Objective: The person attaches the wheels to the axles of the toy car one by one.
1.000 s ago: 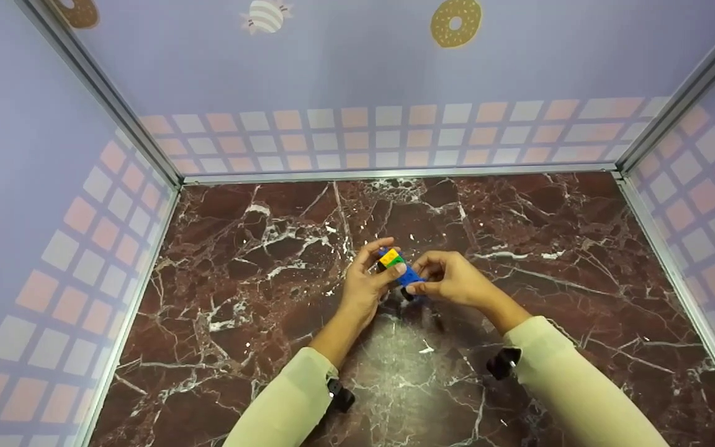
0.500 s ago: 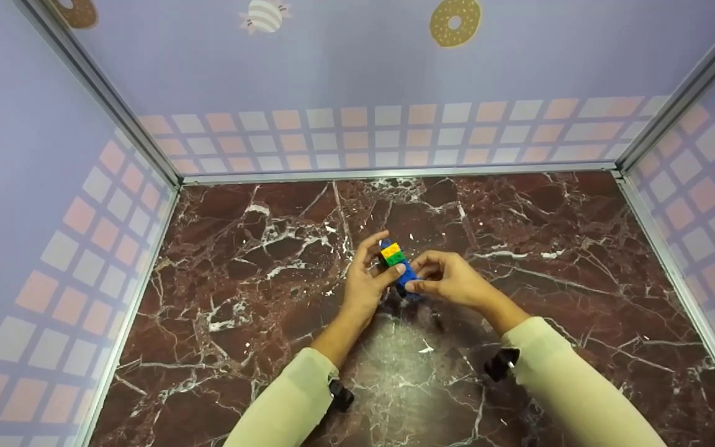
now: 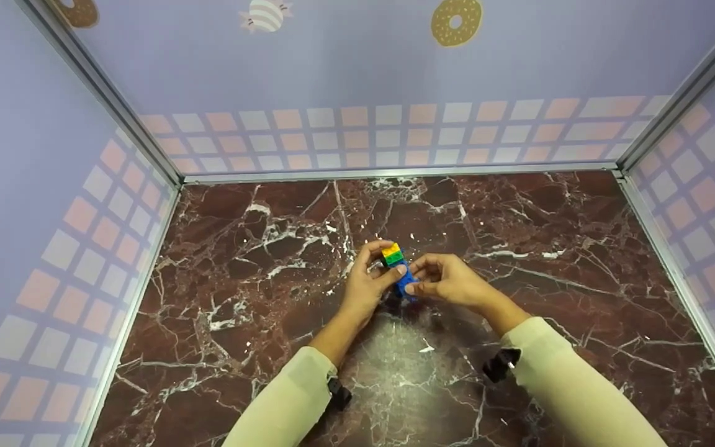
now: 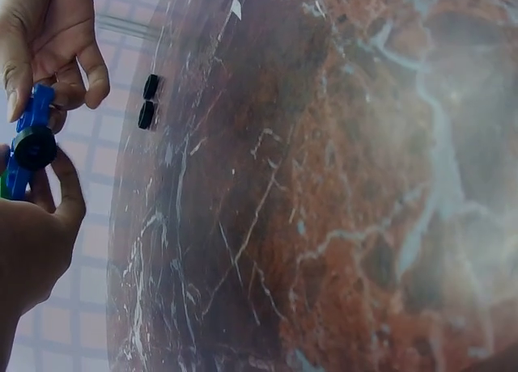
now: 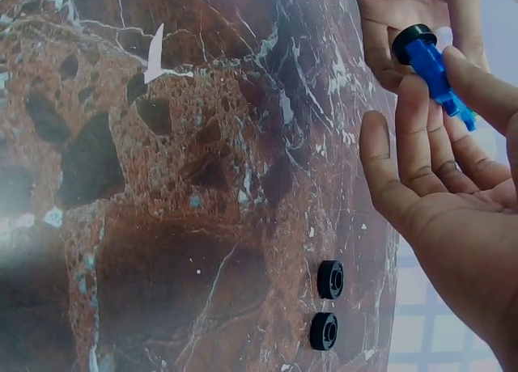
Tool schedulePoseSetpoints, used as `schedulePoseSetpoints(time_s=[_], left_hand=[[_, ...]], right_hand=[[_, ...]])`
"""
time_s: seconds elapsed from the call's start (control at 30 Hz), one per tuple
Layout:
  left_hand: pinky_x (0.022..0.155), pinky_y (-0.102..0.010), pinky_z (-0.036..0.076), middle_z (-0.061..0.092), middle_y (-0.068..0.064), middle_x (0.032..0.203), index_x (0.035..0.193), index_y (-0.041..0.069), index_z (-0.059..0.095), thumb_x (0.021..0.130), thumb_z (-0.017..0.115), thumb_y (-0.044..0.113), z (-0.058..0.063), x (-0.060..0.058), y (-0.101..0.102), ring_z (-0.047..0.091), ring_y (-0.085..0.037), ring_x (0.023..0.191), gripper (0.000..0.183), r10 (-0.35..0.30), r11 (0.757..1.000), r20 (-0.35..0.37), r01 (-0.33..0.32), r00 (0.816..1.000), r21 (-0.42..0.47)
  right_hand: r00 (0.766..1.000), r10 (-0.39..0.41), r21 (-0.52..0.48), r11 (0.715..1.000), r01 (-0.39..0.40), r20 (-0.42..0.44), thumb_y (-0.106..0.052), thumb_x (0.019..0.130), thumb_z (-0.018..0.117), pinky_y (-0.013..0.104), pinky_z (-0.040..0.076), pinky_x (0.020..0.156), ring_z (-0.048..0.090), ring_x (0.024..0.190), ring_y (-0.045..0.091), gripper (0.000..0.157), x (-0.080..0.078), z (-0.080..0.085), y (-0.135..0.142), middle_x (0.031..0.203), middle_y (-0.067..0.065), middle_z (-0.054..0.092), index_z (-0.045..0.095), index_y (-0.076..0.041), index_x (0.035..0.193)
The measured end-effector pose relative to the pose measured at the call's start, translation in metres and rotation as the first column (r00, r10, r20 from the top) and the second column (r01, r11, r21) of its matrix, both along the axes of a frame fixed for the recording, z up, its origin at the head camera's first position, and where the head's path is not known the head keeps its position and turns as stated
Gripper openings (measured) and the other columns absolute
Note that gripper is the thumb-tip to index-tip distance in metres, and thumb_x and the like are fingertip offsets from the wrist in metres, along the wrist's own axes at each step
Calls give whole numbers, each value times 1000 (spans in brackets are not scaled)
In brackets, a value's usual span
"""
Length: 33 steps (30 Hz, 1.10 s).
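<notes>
Near the middle of the table in the head view, my two hands hold a small toy car (image 3: 406, 280) built of blue bricks. Toward its far end are a green brick (image 3: 393, 256) and a yellow brick (image 3: 390, 249). My left hand (image 3: 365, 285) grips it from the left, thumb on top and a finger curled by the yellow end. At the near blue end, my right hand (image 3: 457, 282) pinches with thumb and fingers. A black wheel (image 4: 36, 148) sits on the car's side in the left wrist view. Fingers hide much of the underside.
Two loose black wheels (image 5: 330, 280) stand on the marbled table (image 5: 162, 291) in the right wrist view. A white scrap (image 3: 426, 349) lies nearer the person. Purple patterned walls (image 3: 388, 74) enclose the table at the back and both sides.
The car has turned between my hands, its long side now pointing more directly away from the person. My left finger has lowered over the yellow end. Both arms stay nearly in place.
</notes>
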<state>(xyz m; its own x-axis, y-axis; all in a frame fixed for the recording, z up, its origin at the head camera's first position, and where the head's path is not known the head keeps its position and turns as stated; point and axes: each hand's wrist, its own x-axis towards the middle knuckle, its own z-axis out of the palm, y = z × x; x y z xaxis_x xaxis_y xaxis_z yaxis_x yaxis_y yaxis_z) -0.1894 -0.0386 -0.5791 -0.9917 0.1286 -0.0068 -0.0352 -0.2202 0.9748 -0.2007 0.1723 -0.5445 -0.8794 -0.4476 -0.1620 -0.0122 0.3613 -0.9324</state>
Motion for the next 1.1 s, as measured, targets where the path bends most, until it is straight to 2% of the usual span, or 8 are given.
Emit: schedulePoseSetpoints(time_s=[0.2, 0.6, 0.9, 1.1], left_hand=[[90, -33, 69, 55, -19, 149, 153, 14, 58, 98, 81, 0, -2, 1, -1, 75, -27, 109, 61, -41, 999, 42, 41, 998, -2], [100, -34, 66, 55, -22, 151, 157, 11, 53, 102, 74, 0, -6, 1, 2, 69, -26, 117, 60, -69, 998, -1, 69, 998, 0], [95, -34, 68, 49, -19, 153, 155, 7, 53, 101, 74, -3, -4, 1, 0, 71, -27, 115, 58, -96, 994, 35, 94, 995, 51], [90, -35, 70, 48, -18, 157, 155, 10, 52, 100, 75, -4, -2, 2, -2, 72, -28, 113, 61, -97, 995, 68, 95, 993, 44]], right_hand=[[999, -29, -6, 1000, 30, 13, -14, 94, 89, 21, 63, 75, 73, 88, 14, 35, -1, 0, -1, 108, 15, 77, 74, 3, 121], [999, -40, 0, 999, 40, 1, -13, 92, 91, 19, 64, 72, 72, 85, 13, 35, -2, -6, -1, 105, 15, 76, 75, 3, 119], [999, -33, -5, 999, 33, 10, -13, 92, 91, 20, 65, 76, 73, 88, 15, 34, 0, -5, -1, 105, 13, 76, 75, 2, 118], [999, -26, 5, 1000, 26, 18, -13, 92, 90, 22, 67, 78, 73, 90, 15, 34, 1, -4, -1, 105, 11, 77, 75, 2, 119]])
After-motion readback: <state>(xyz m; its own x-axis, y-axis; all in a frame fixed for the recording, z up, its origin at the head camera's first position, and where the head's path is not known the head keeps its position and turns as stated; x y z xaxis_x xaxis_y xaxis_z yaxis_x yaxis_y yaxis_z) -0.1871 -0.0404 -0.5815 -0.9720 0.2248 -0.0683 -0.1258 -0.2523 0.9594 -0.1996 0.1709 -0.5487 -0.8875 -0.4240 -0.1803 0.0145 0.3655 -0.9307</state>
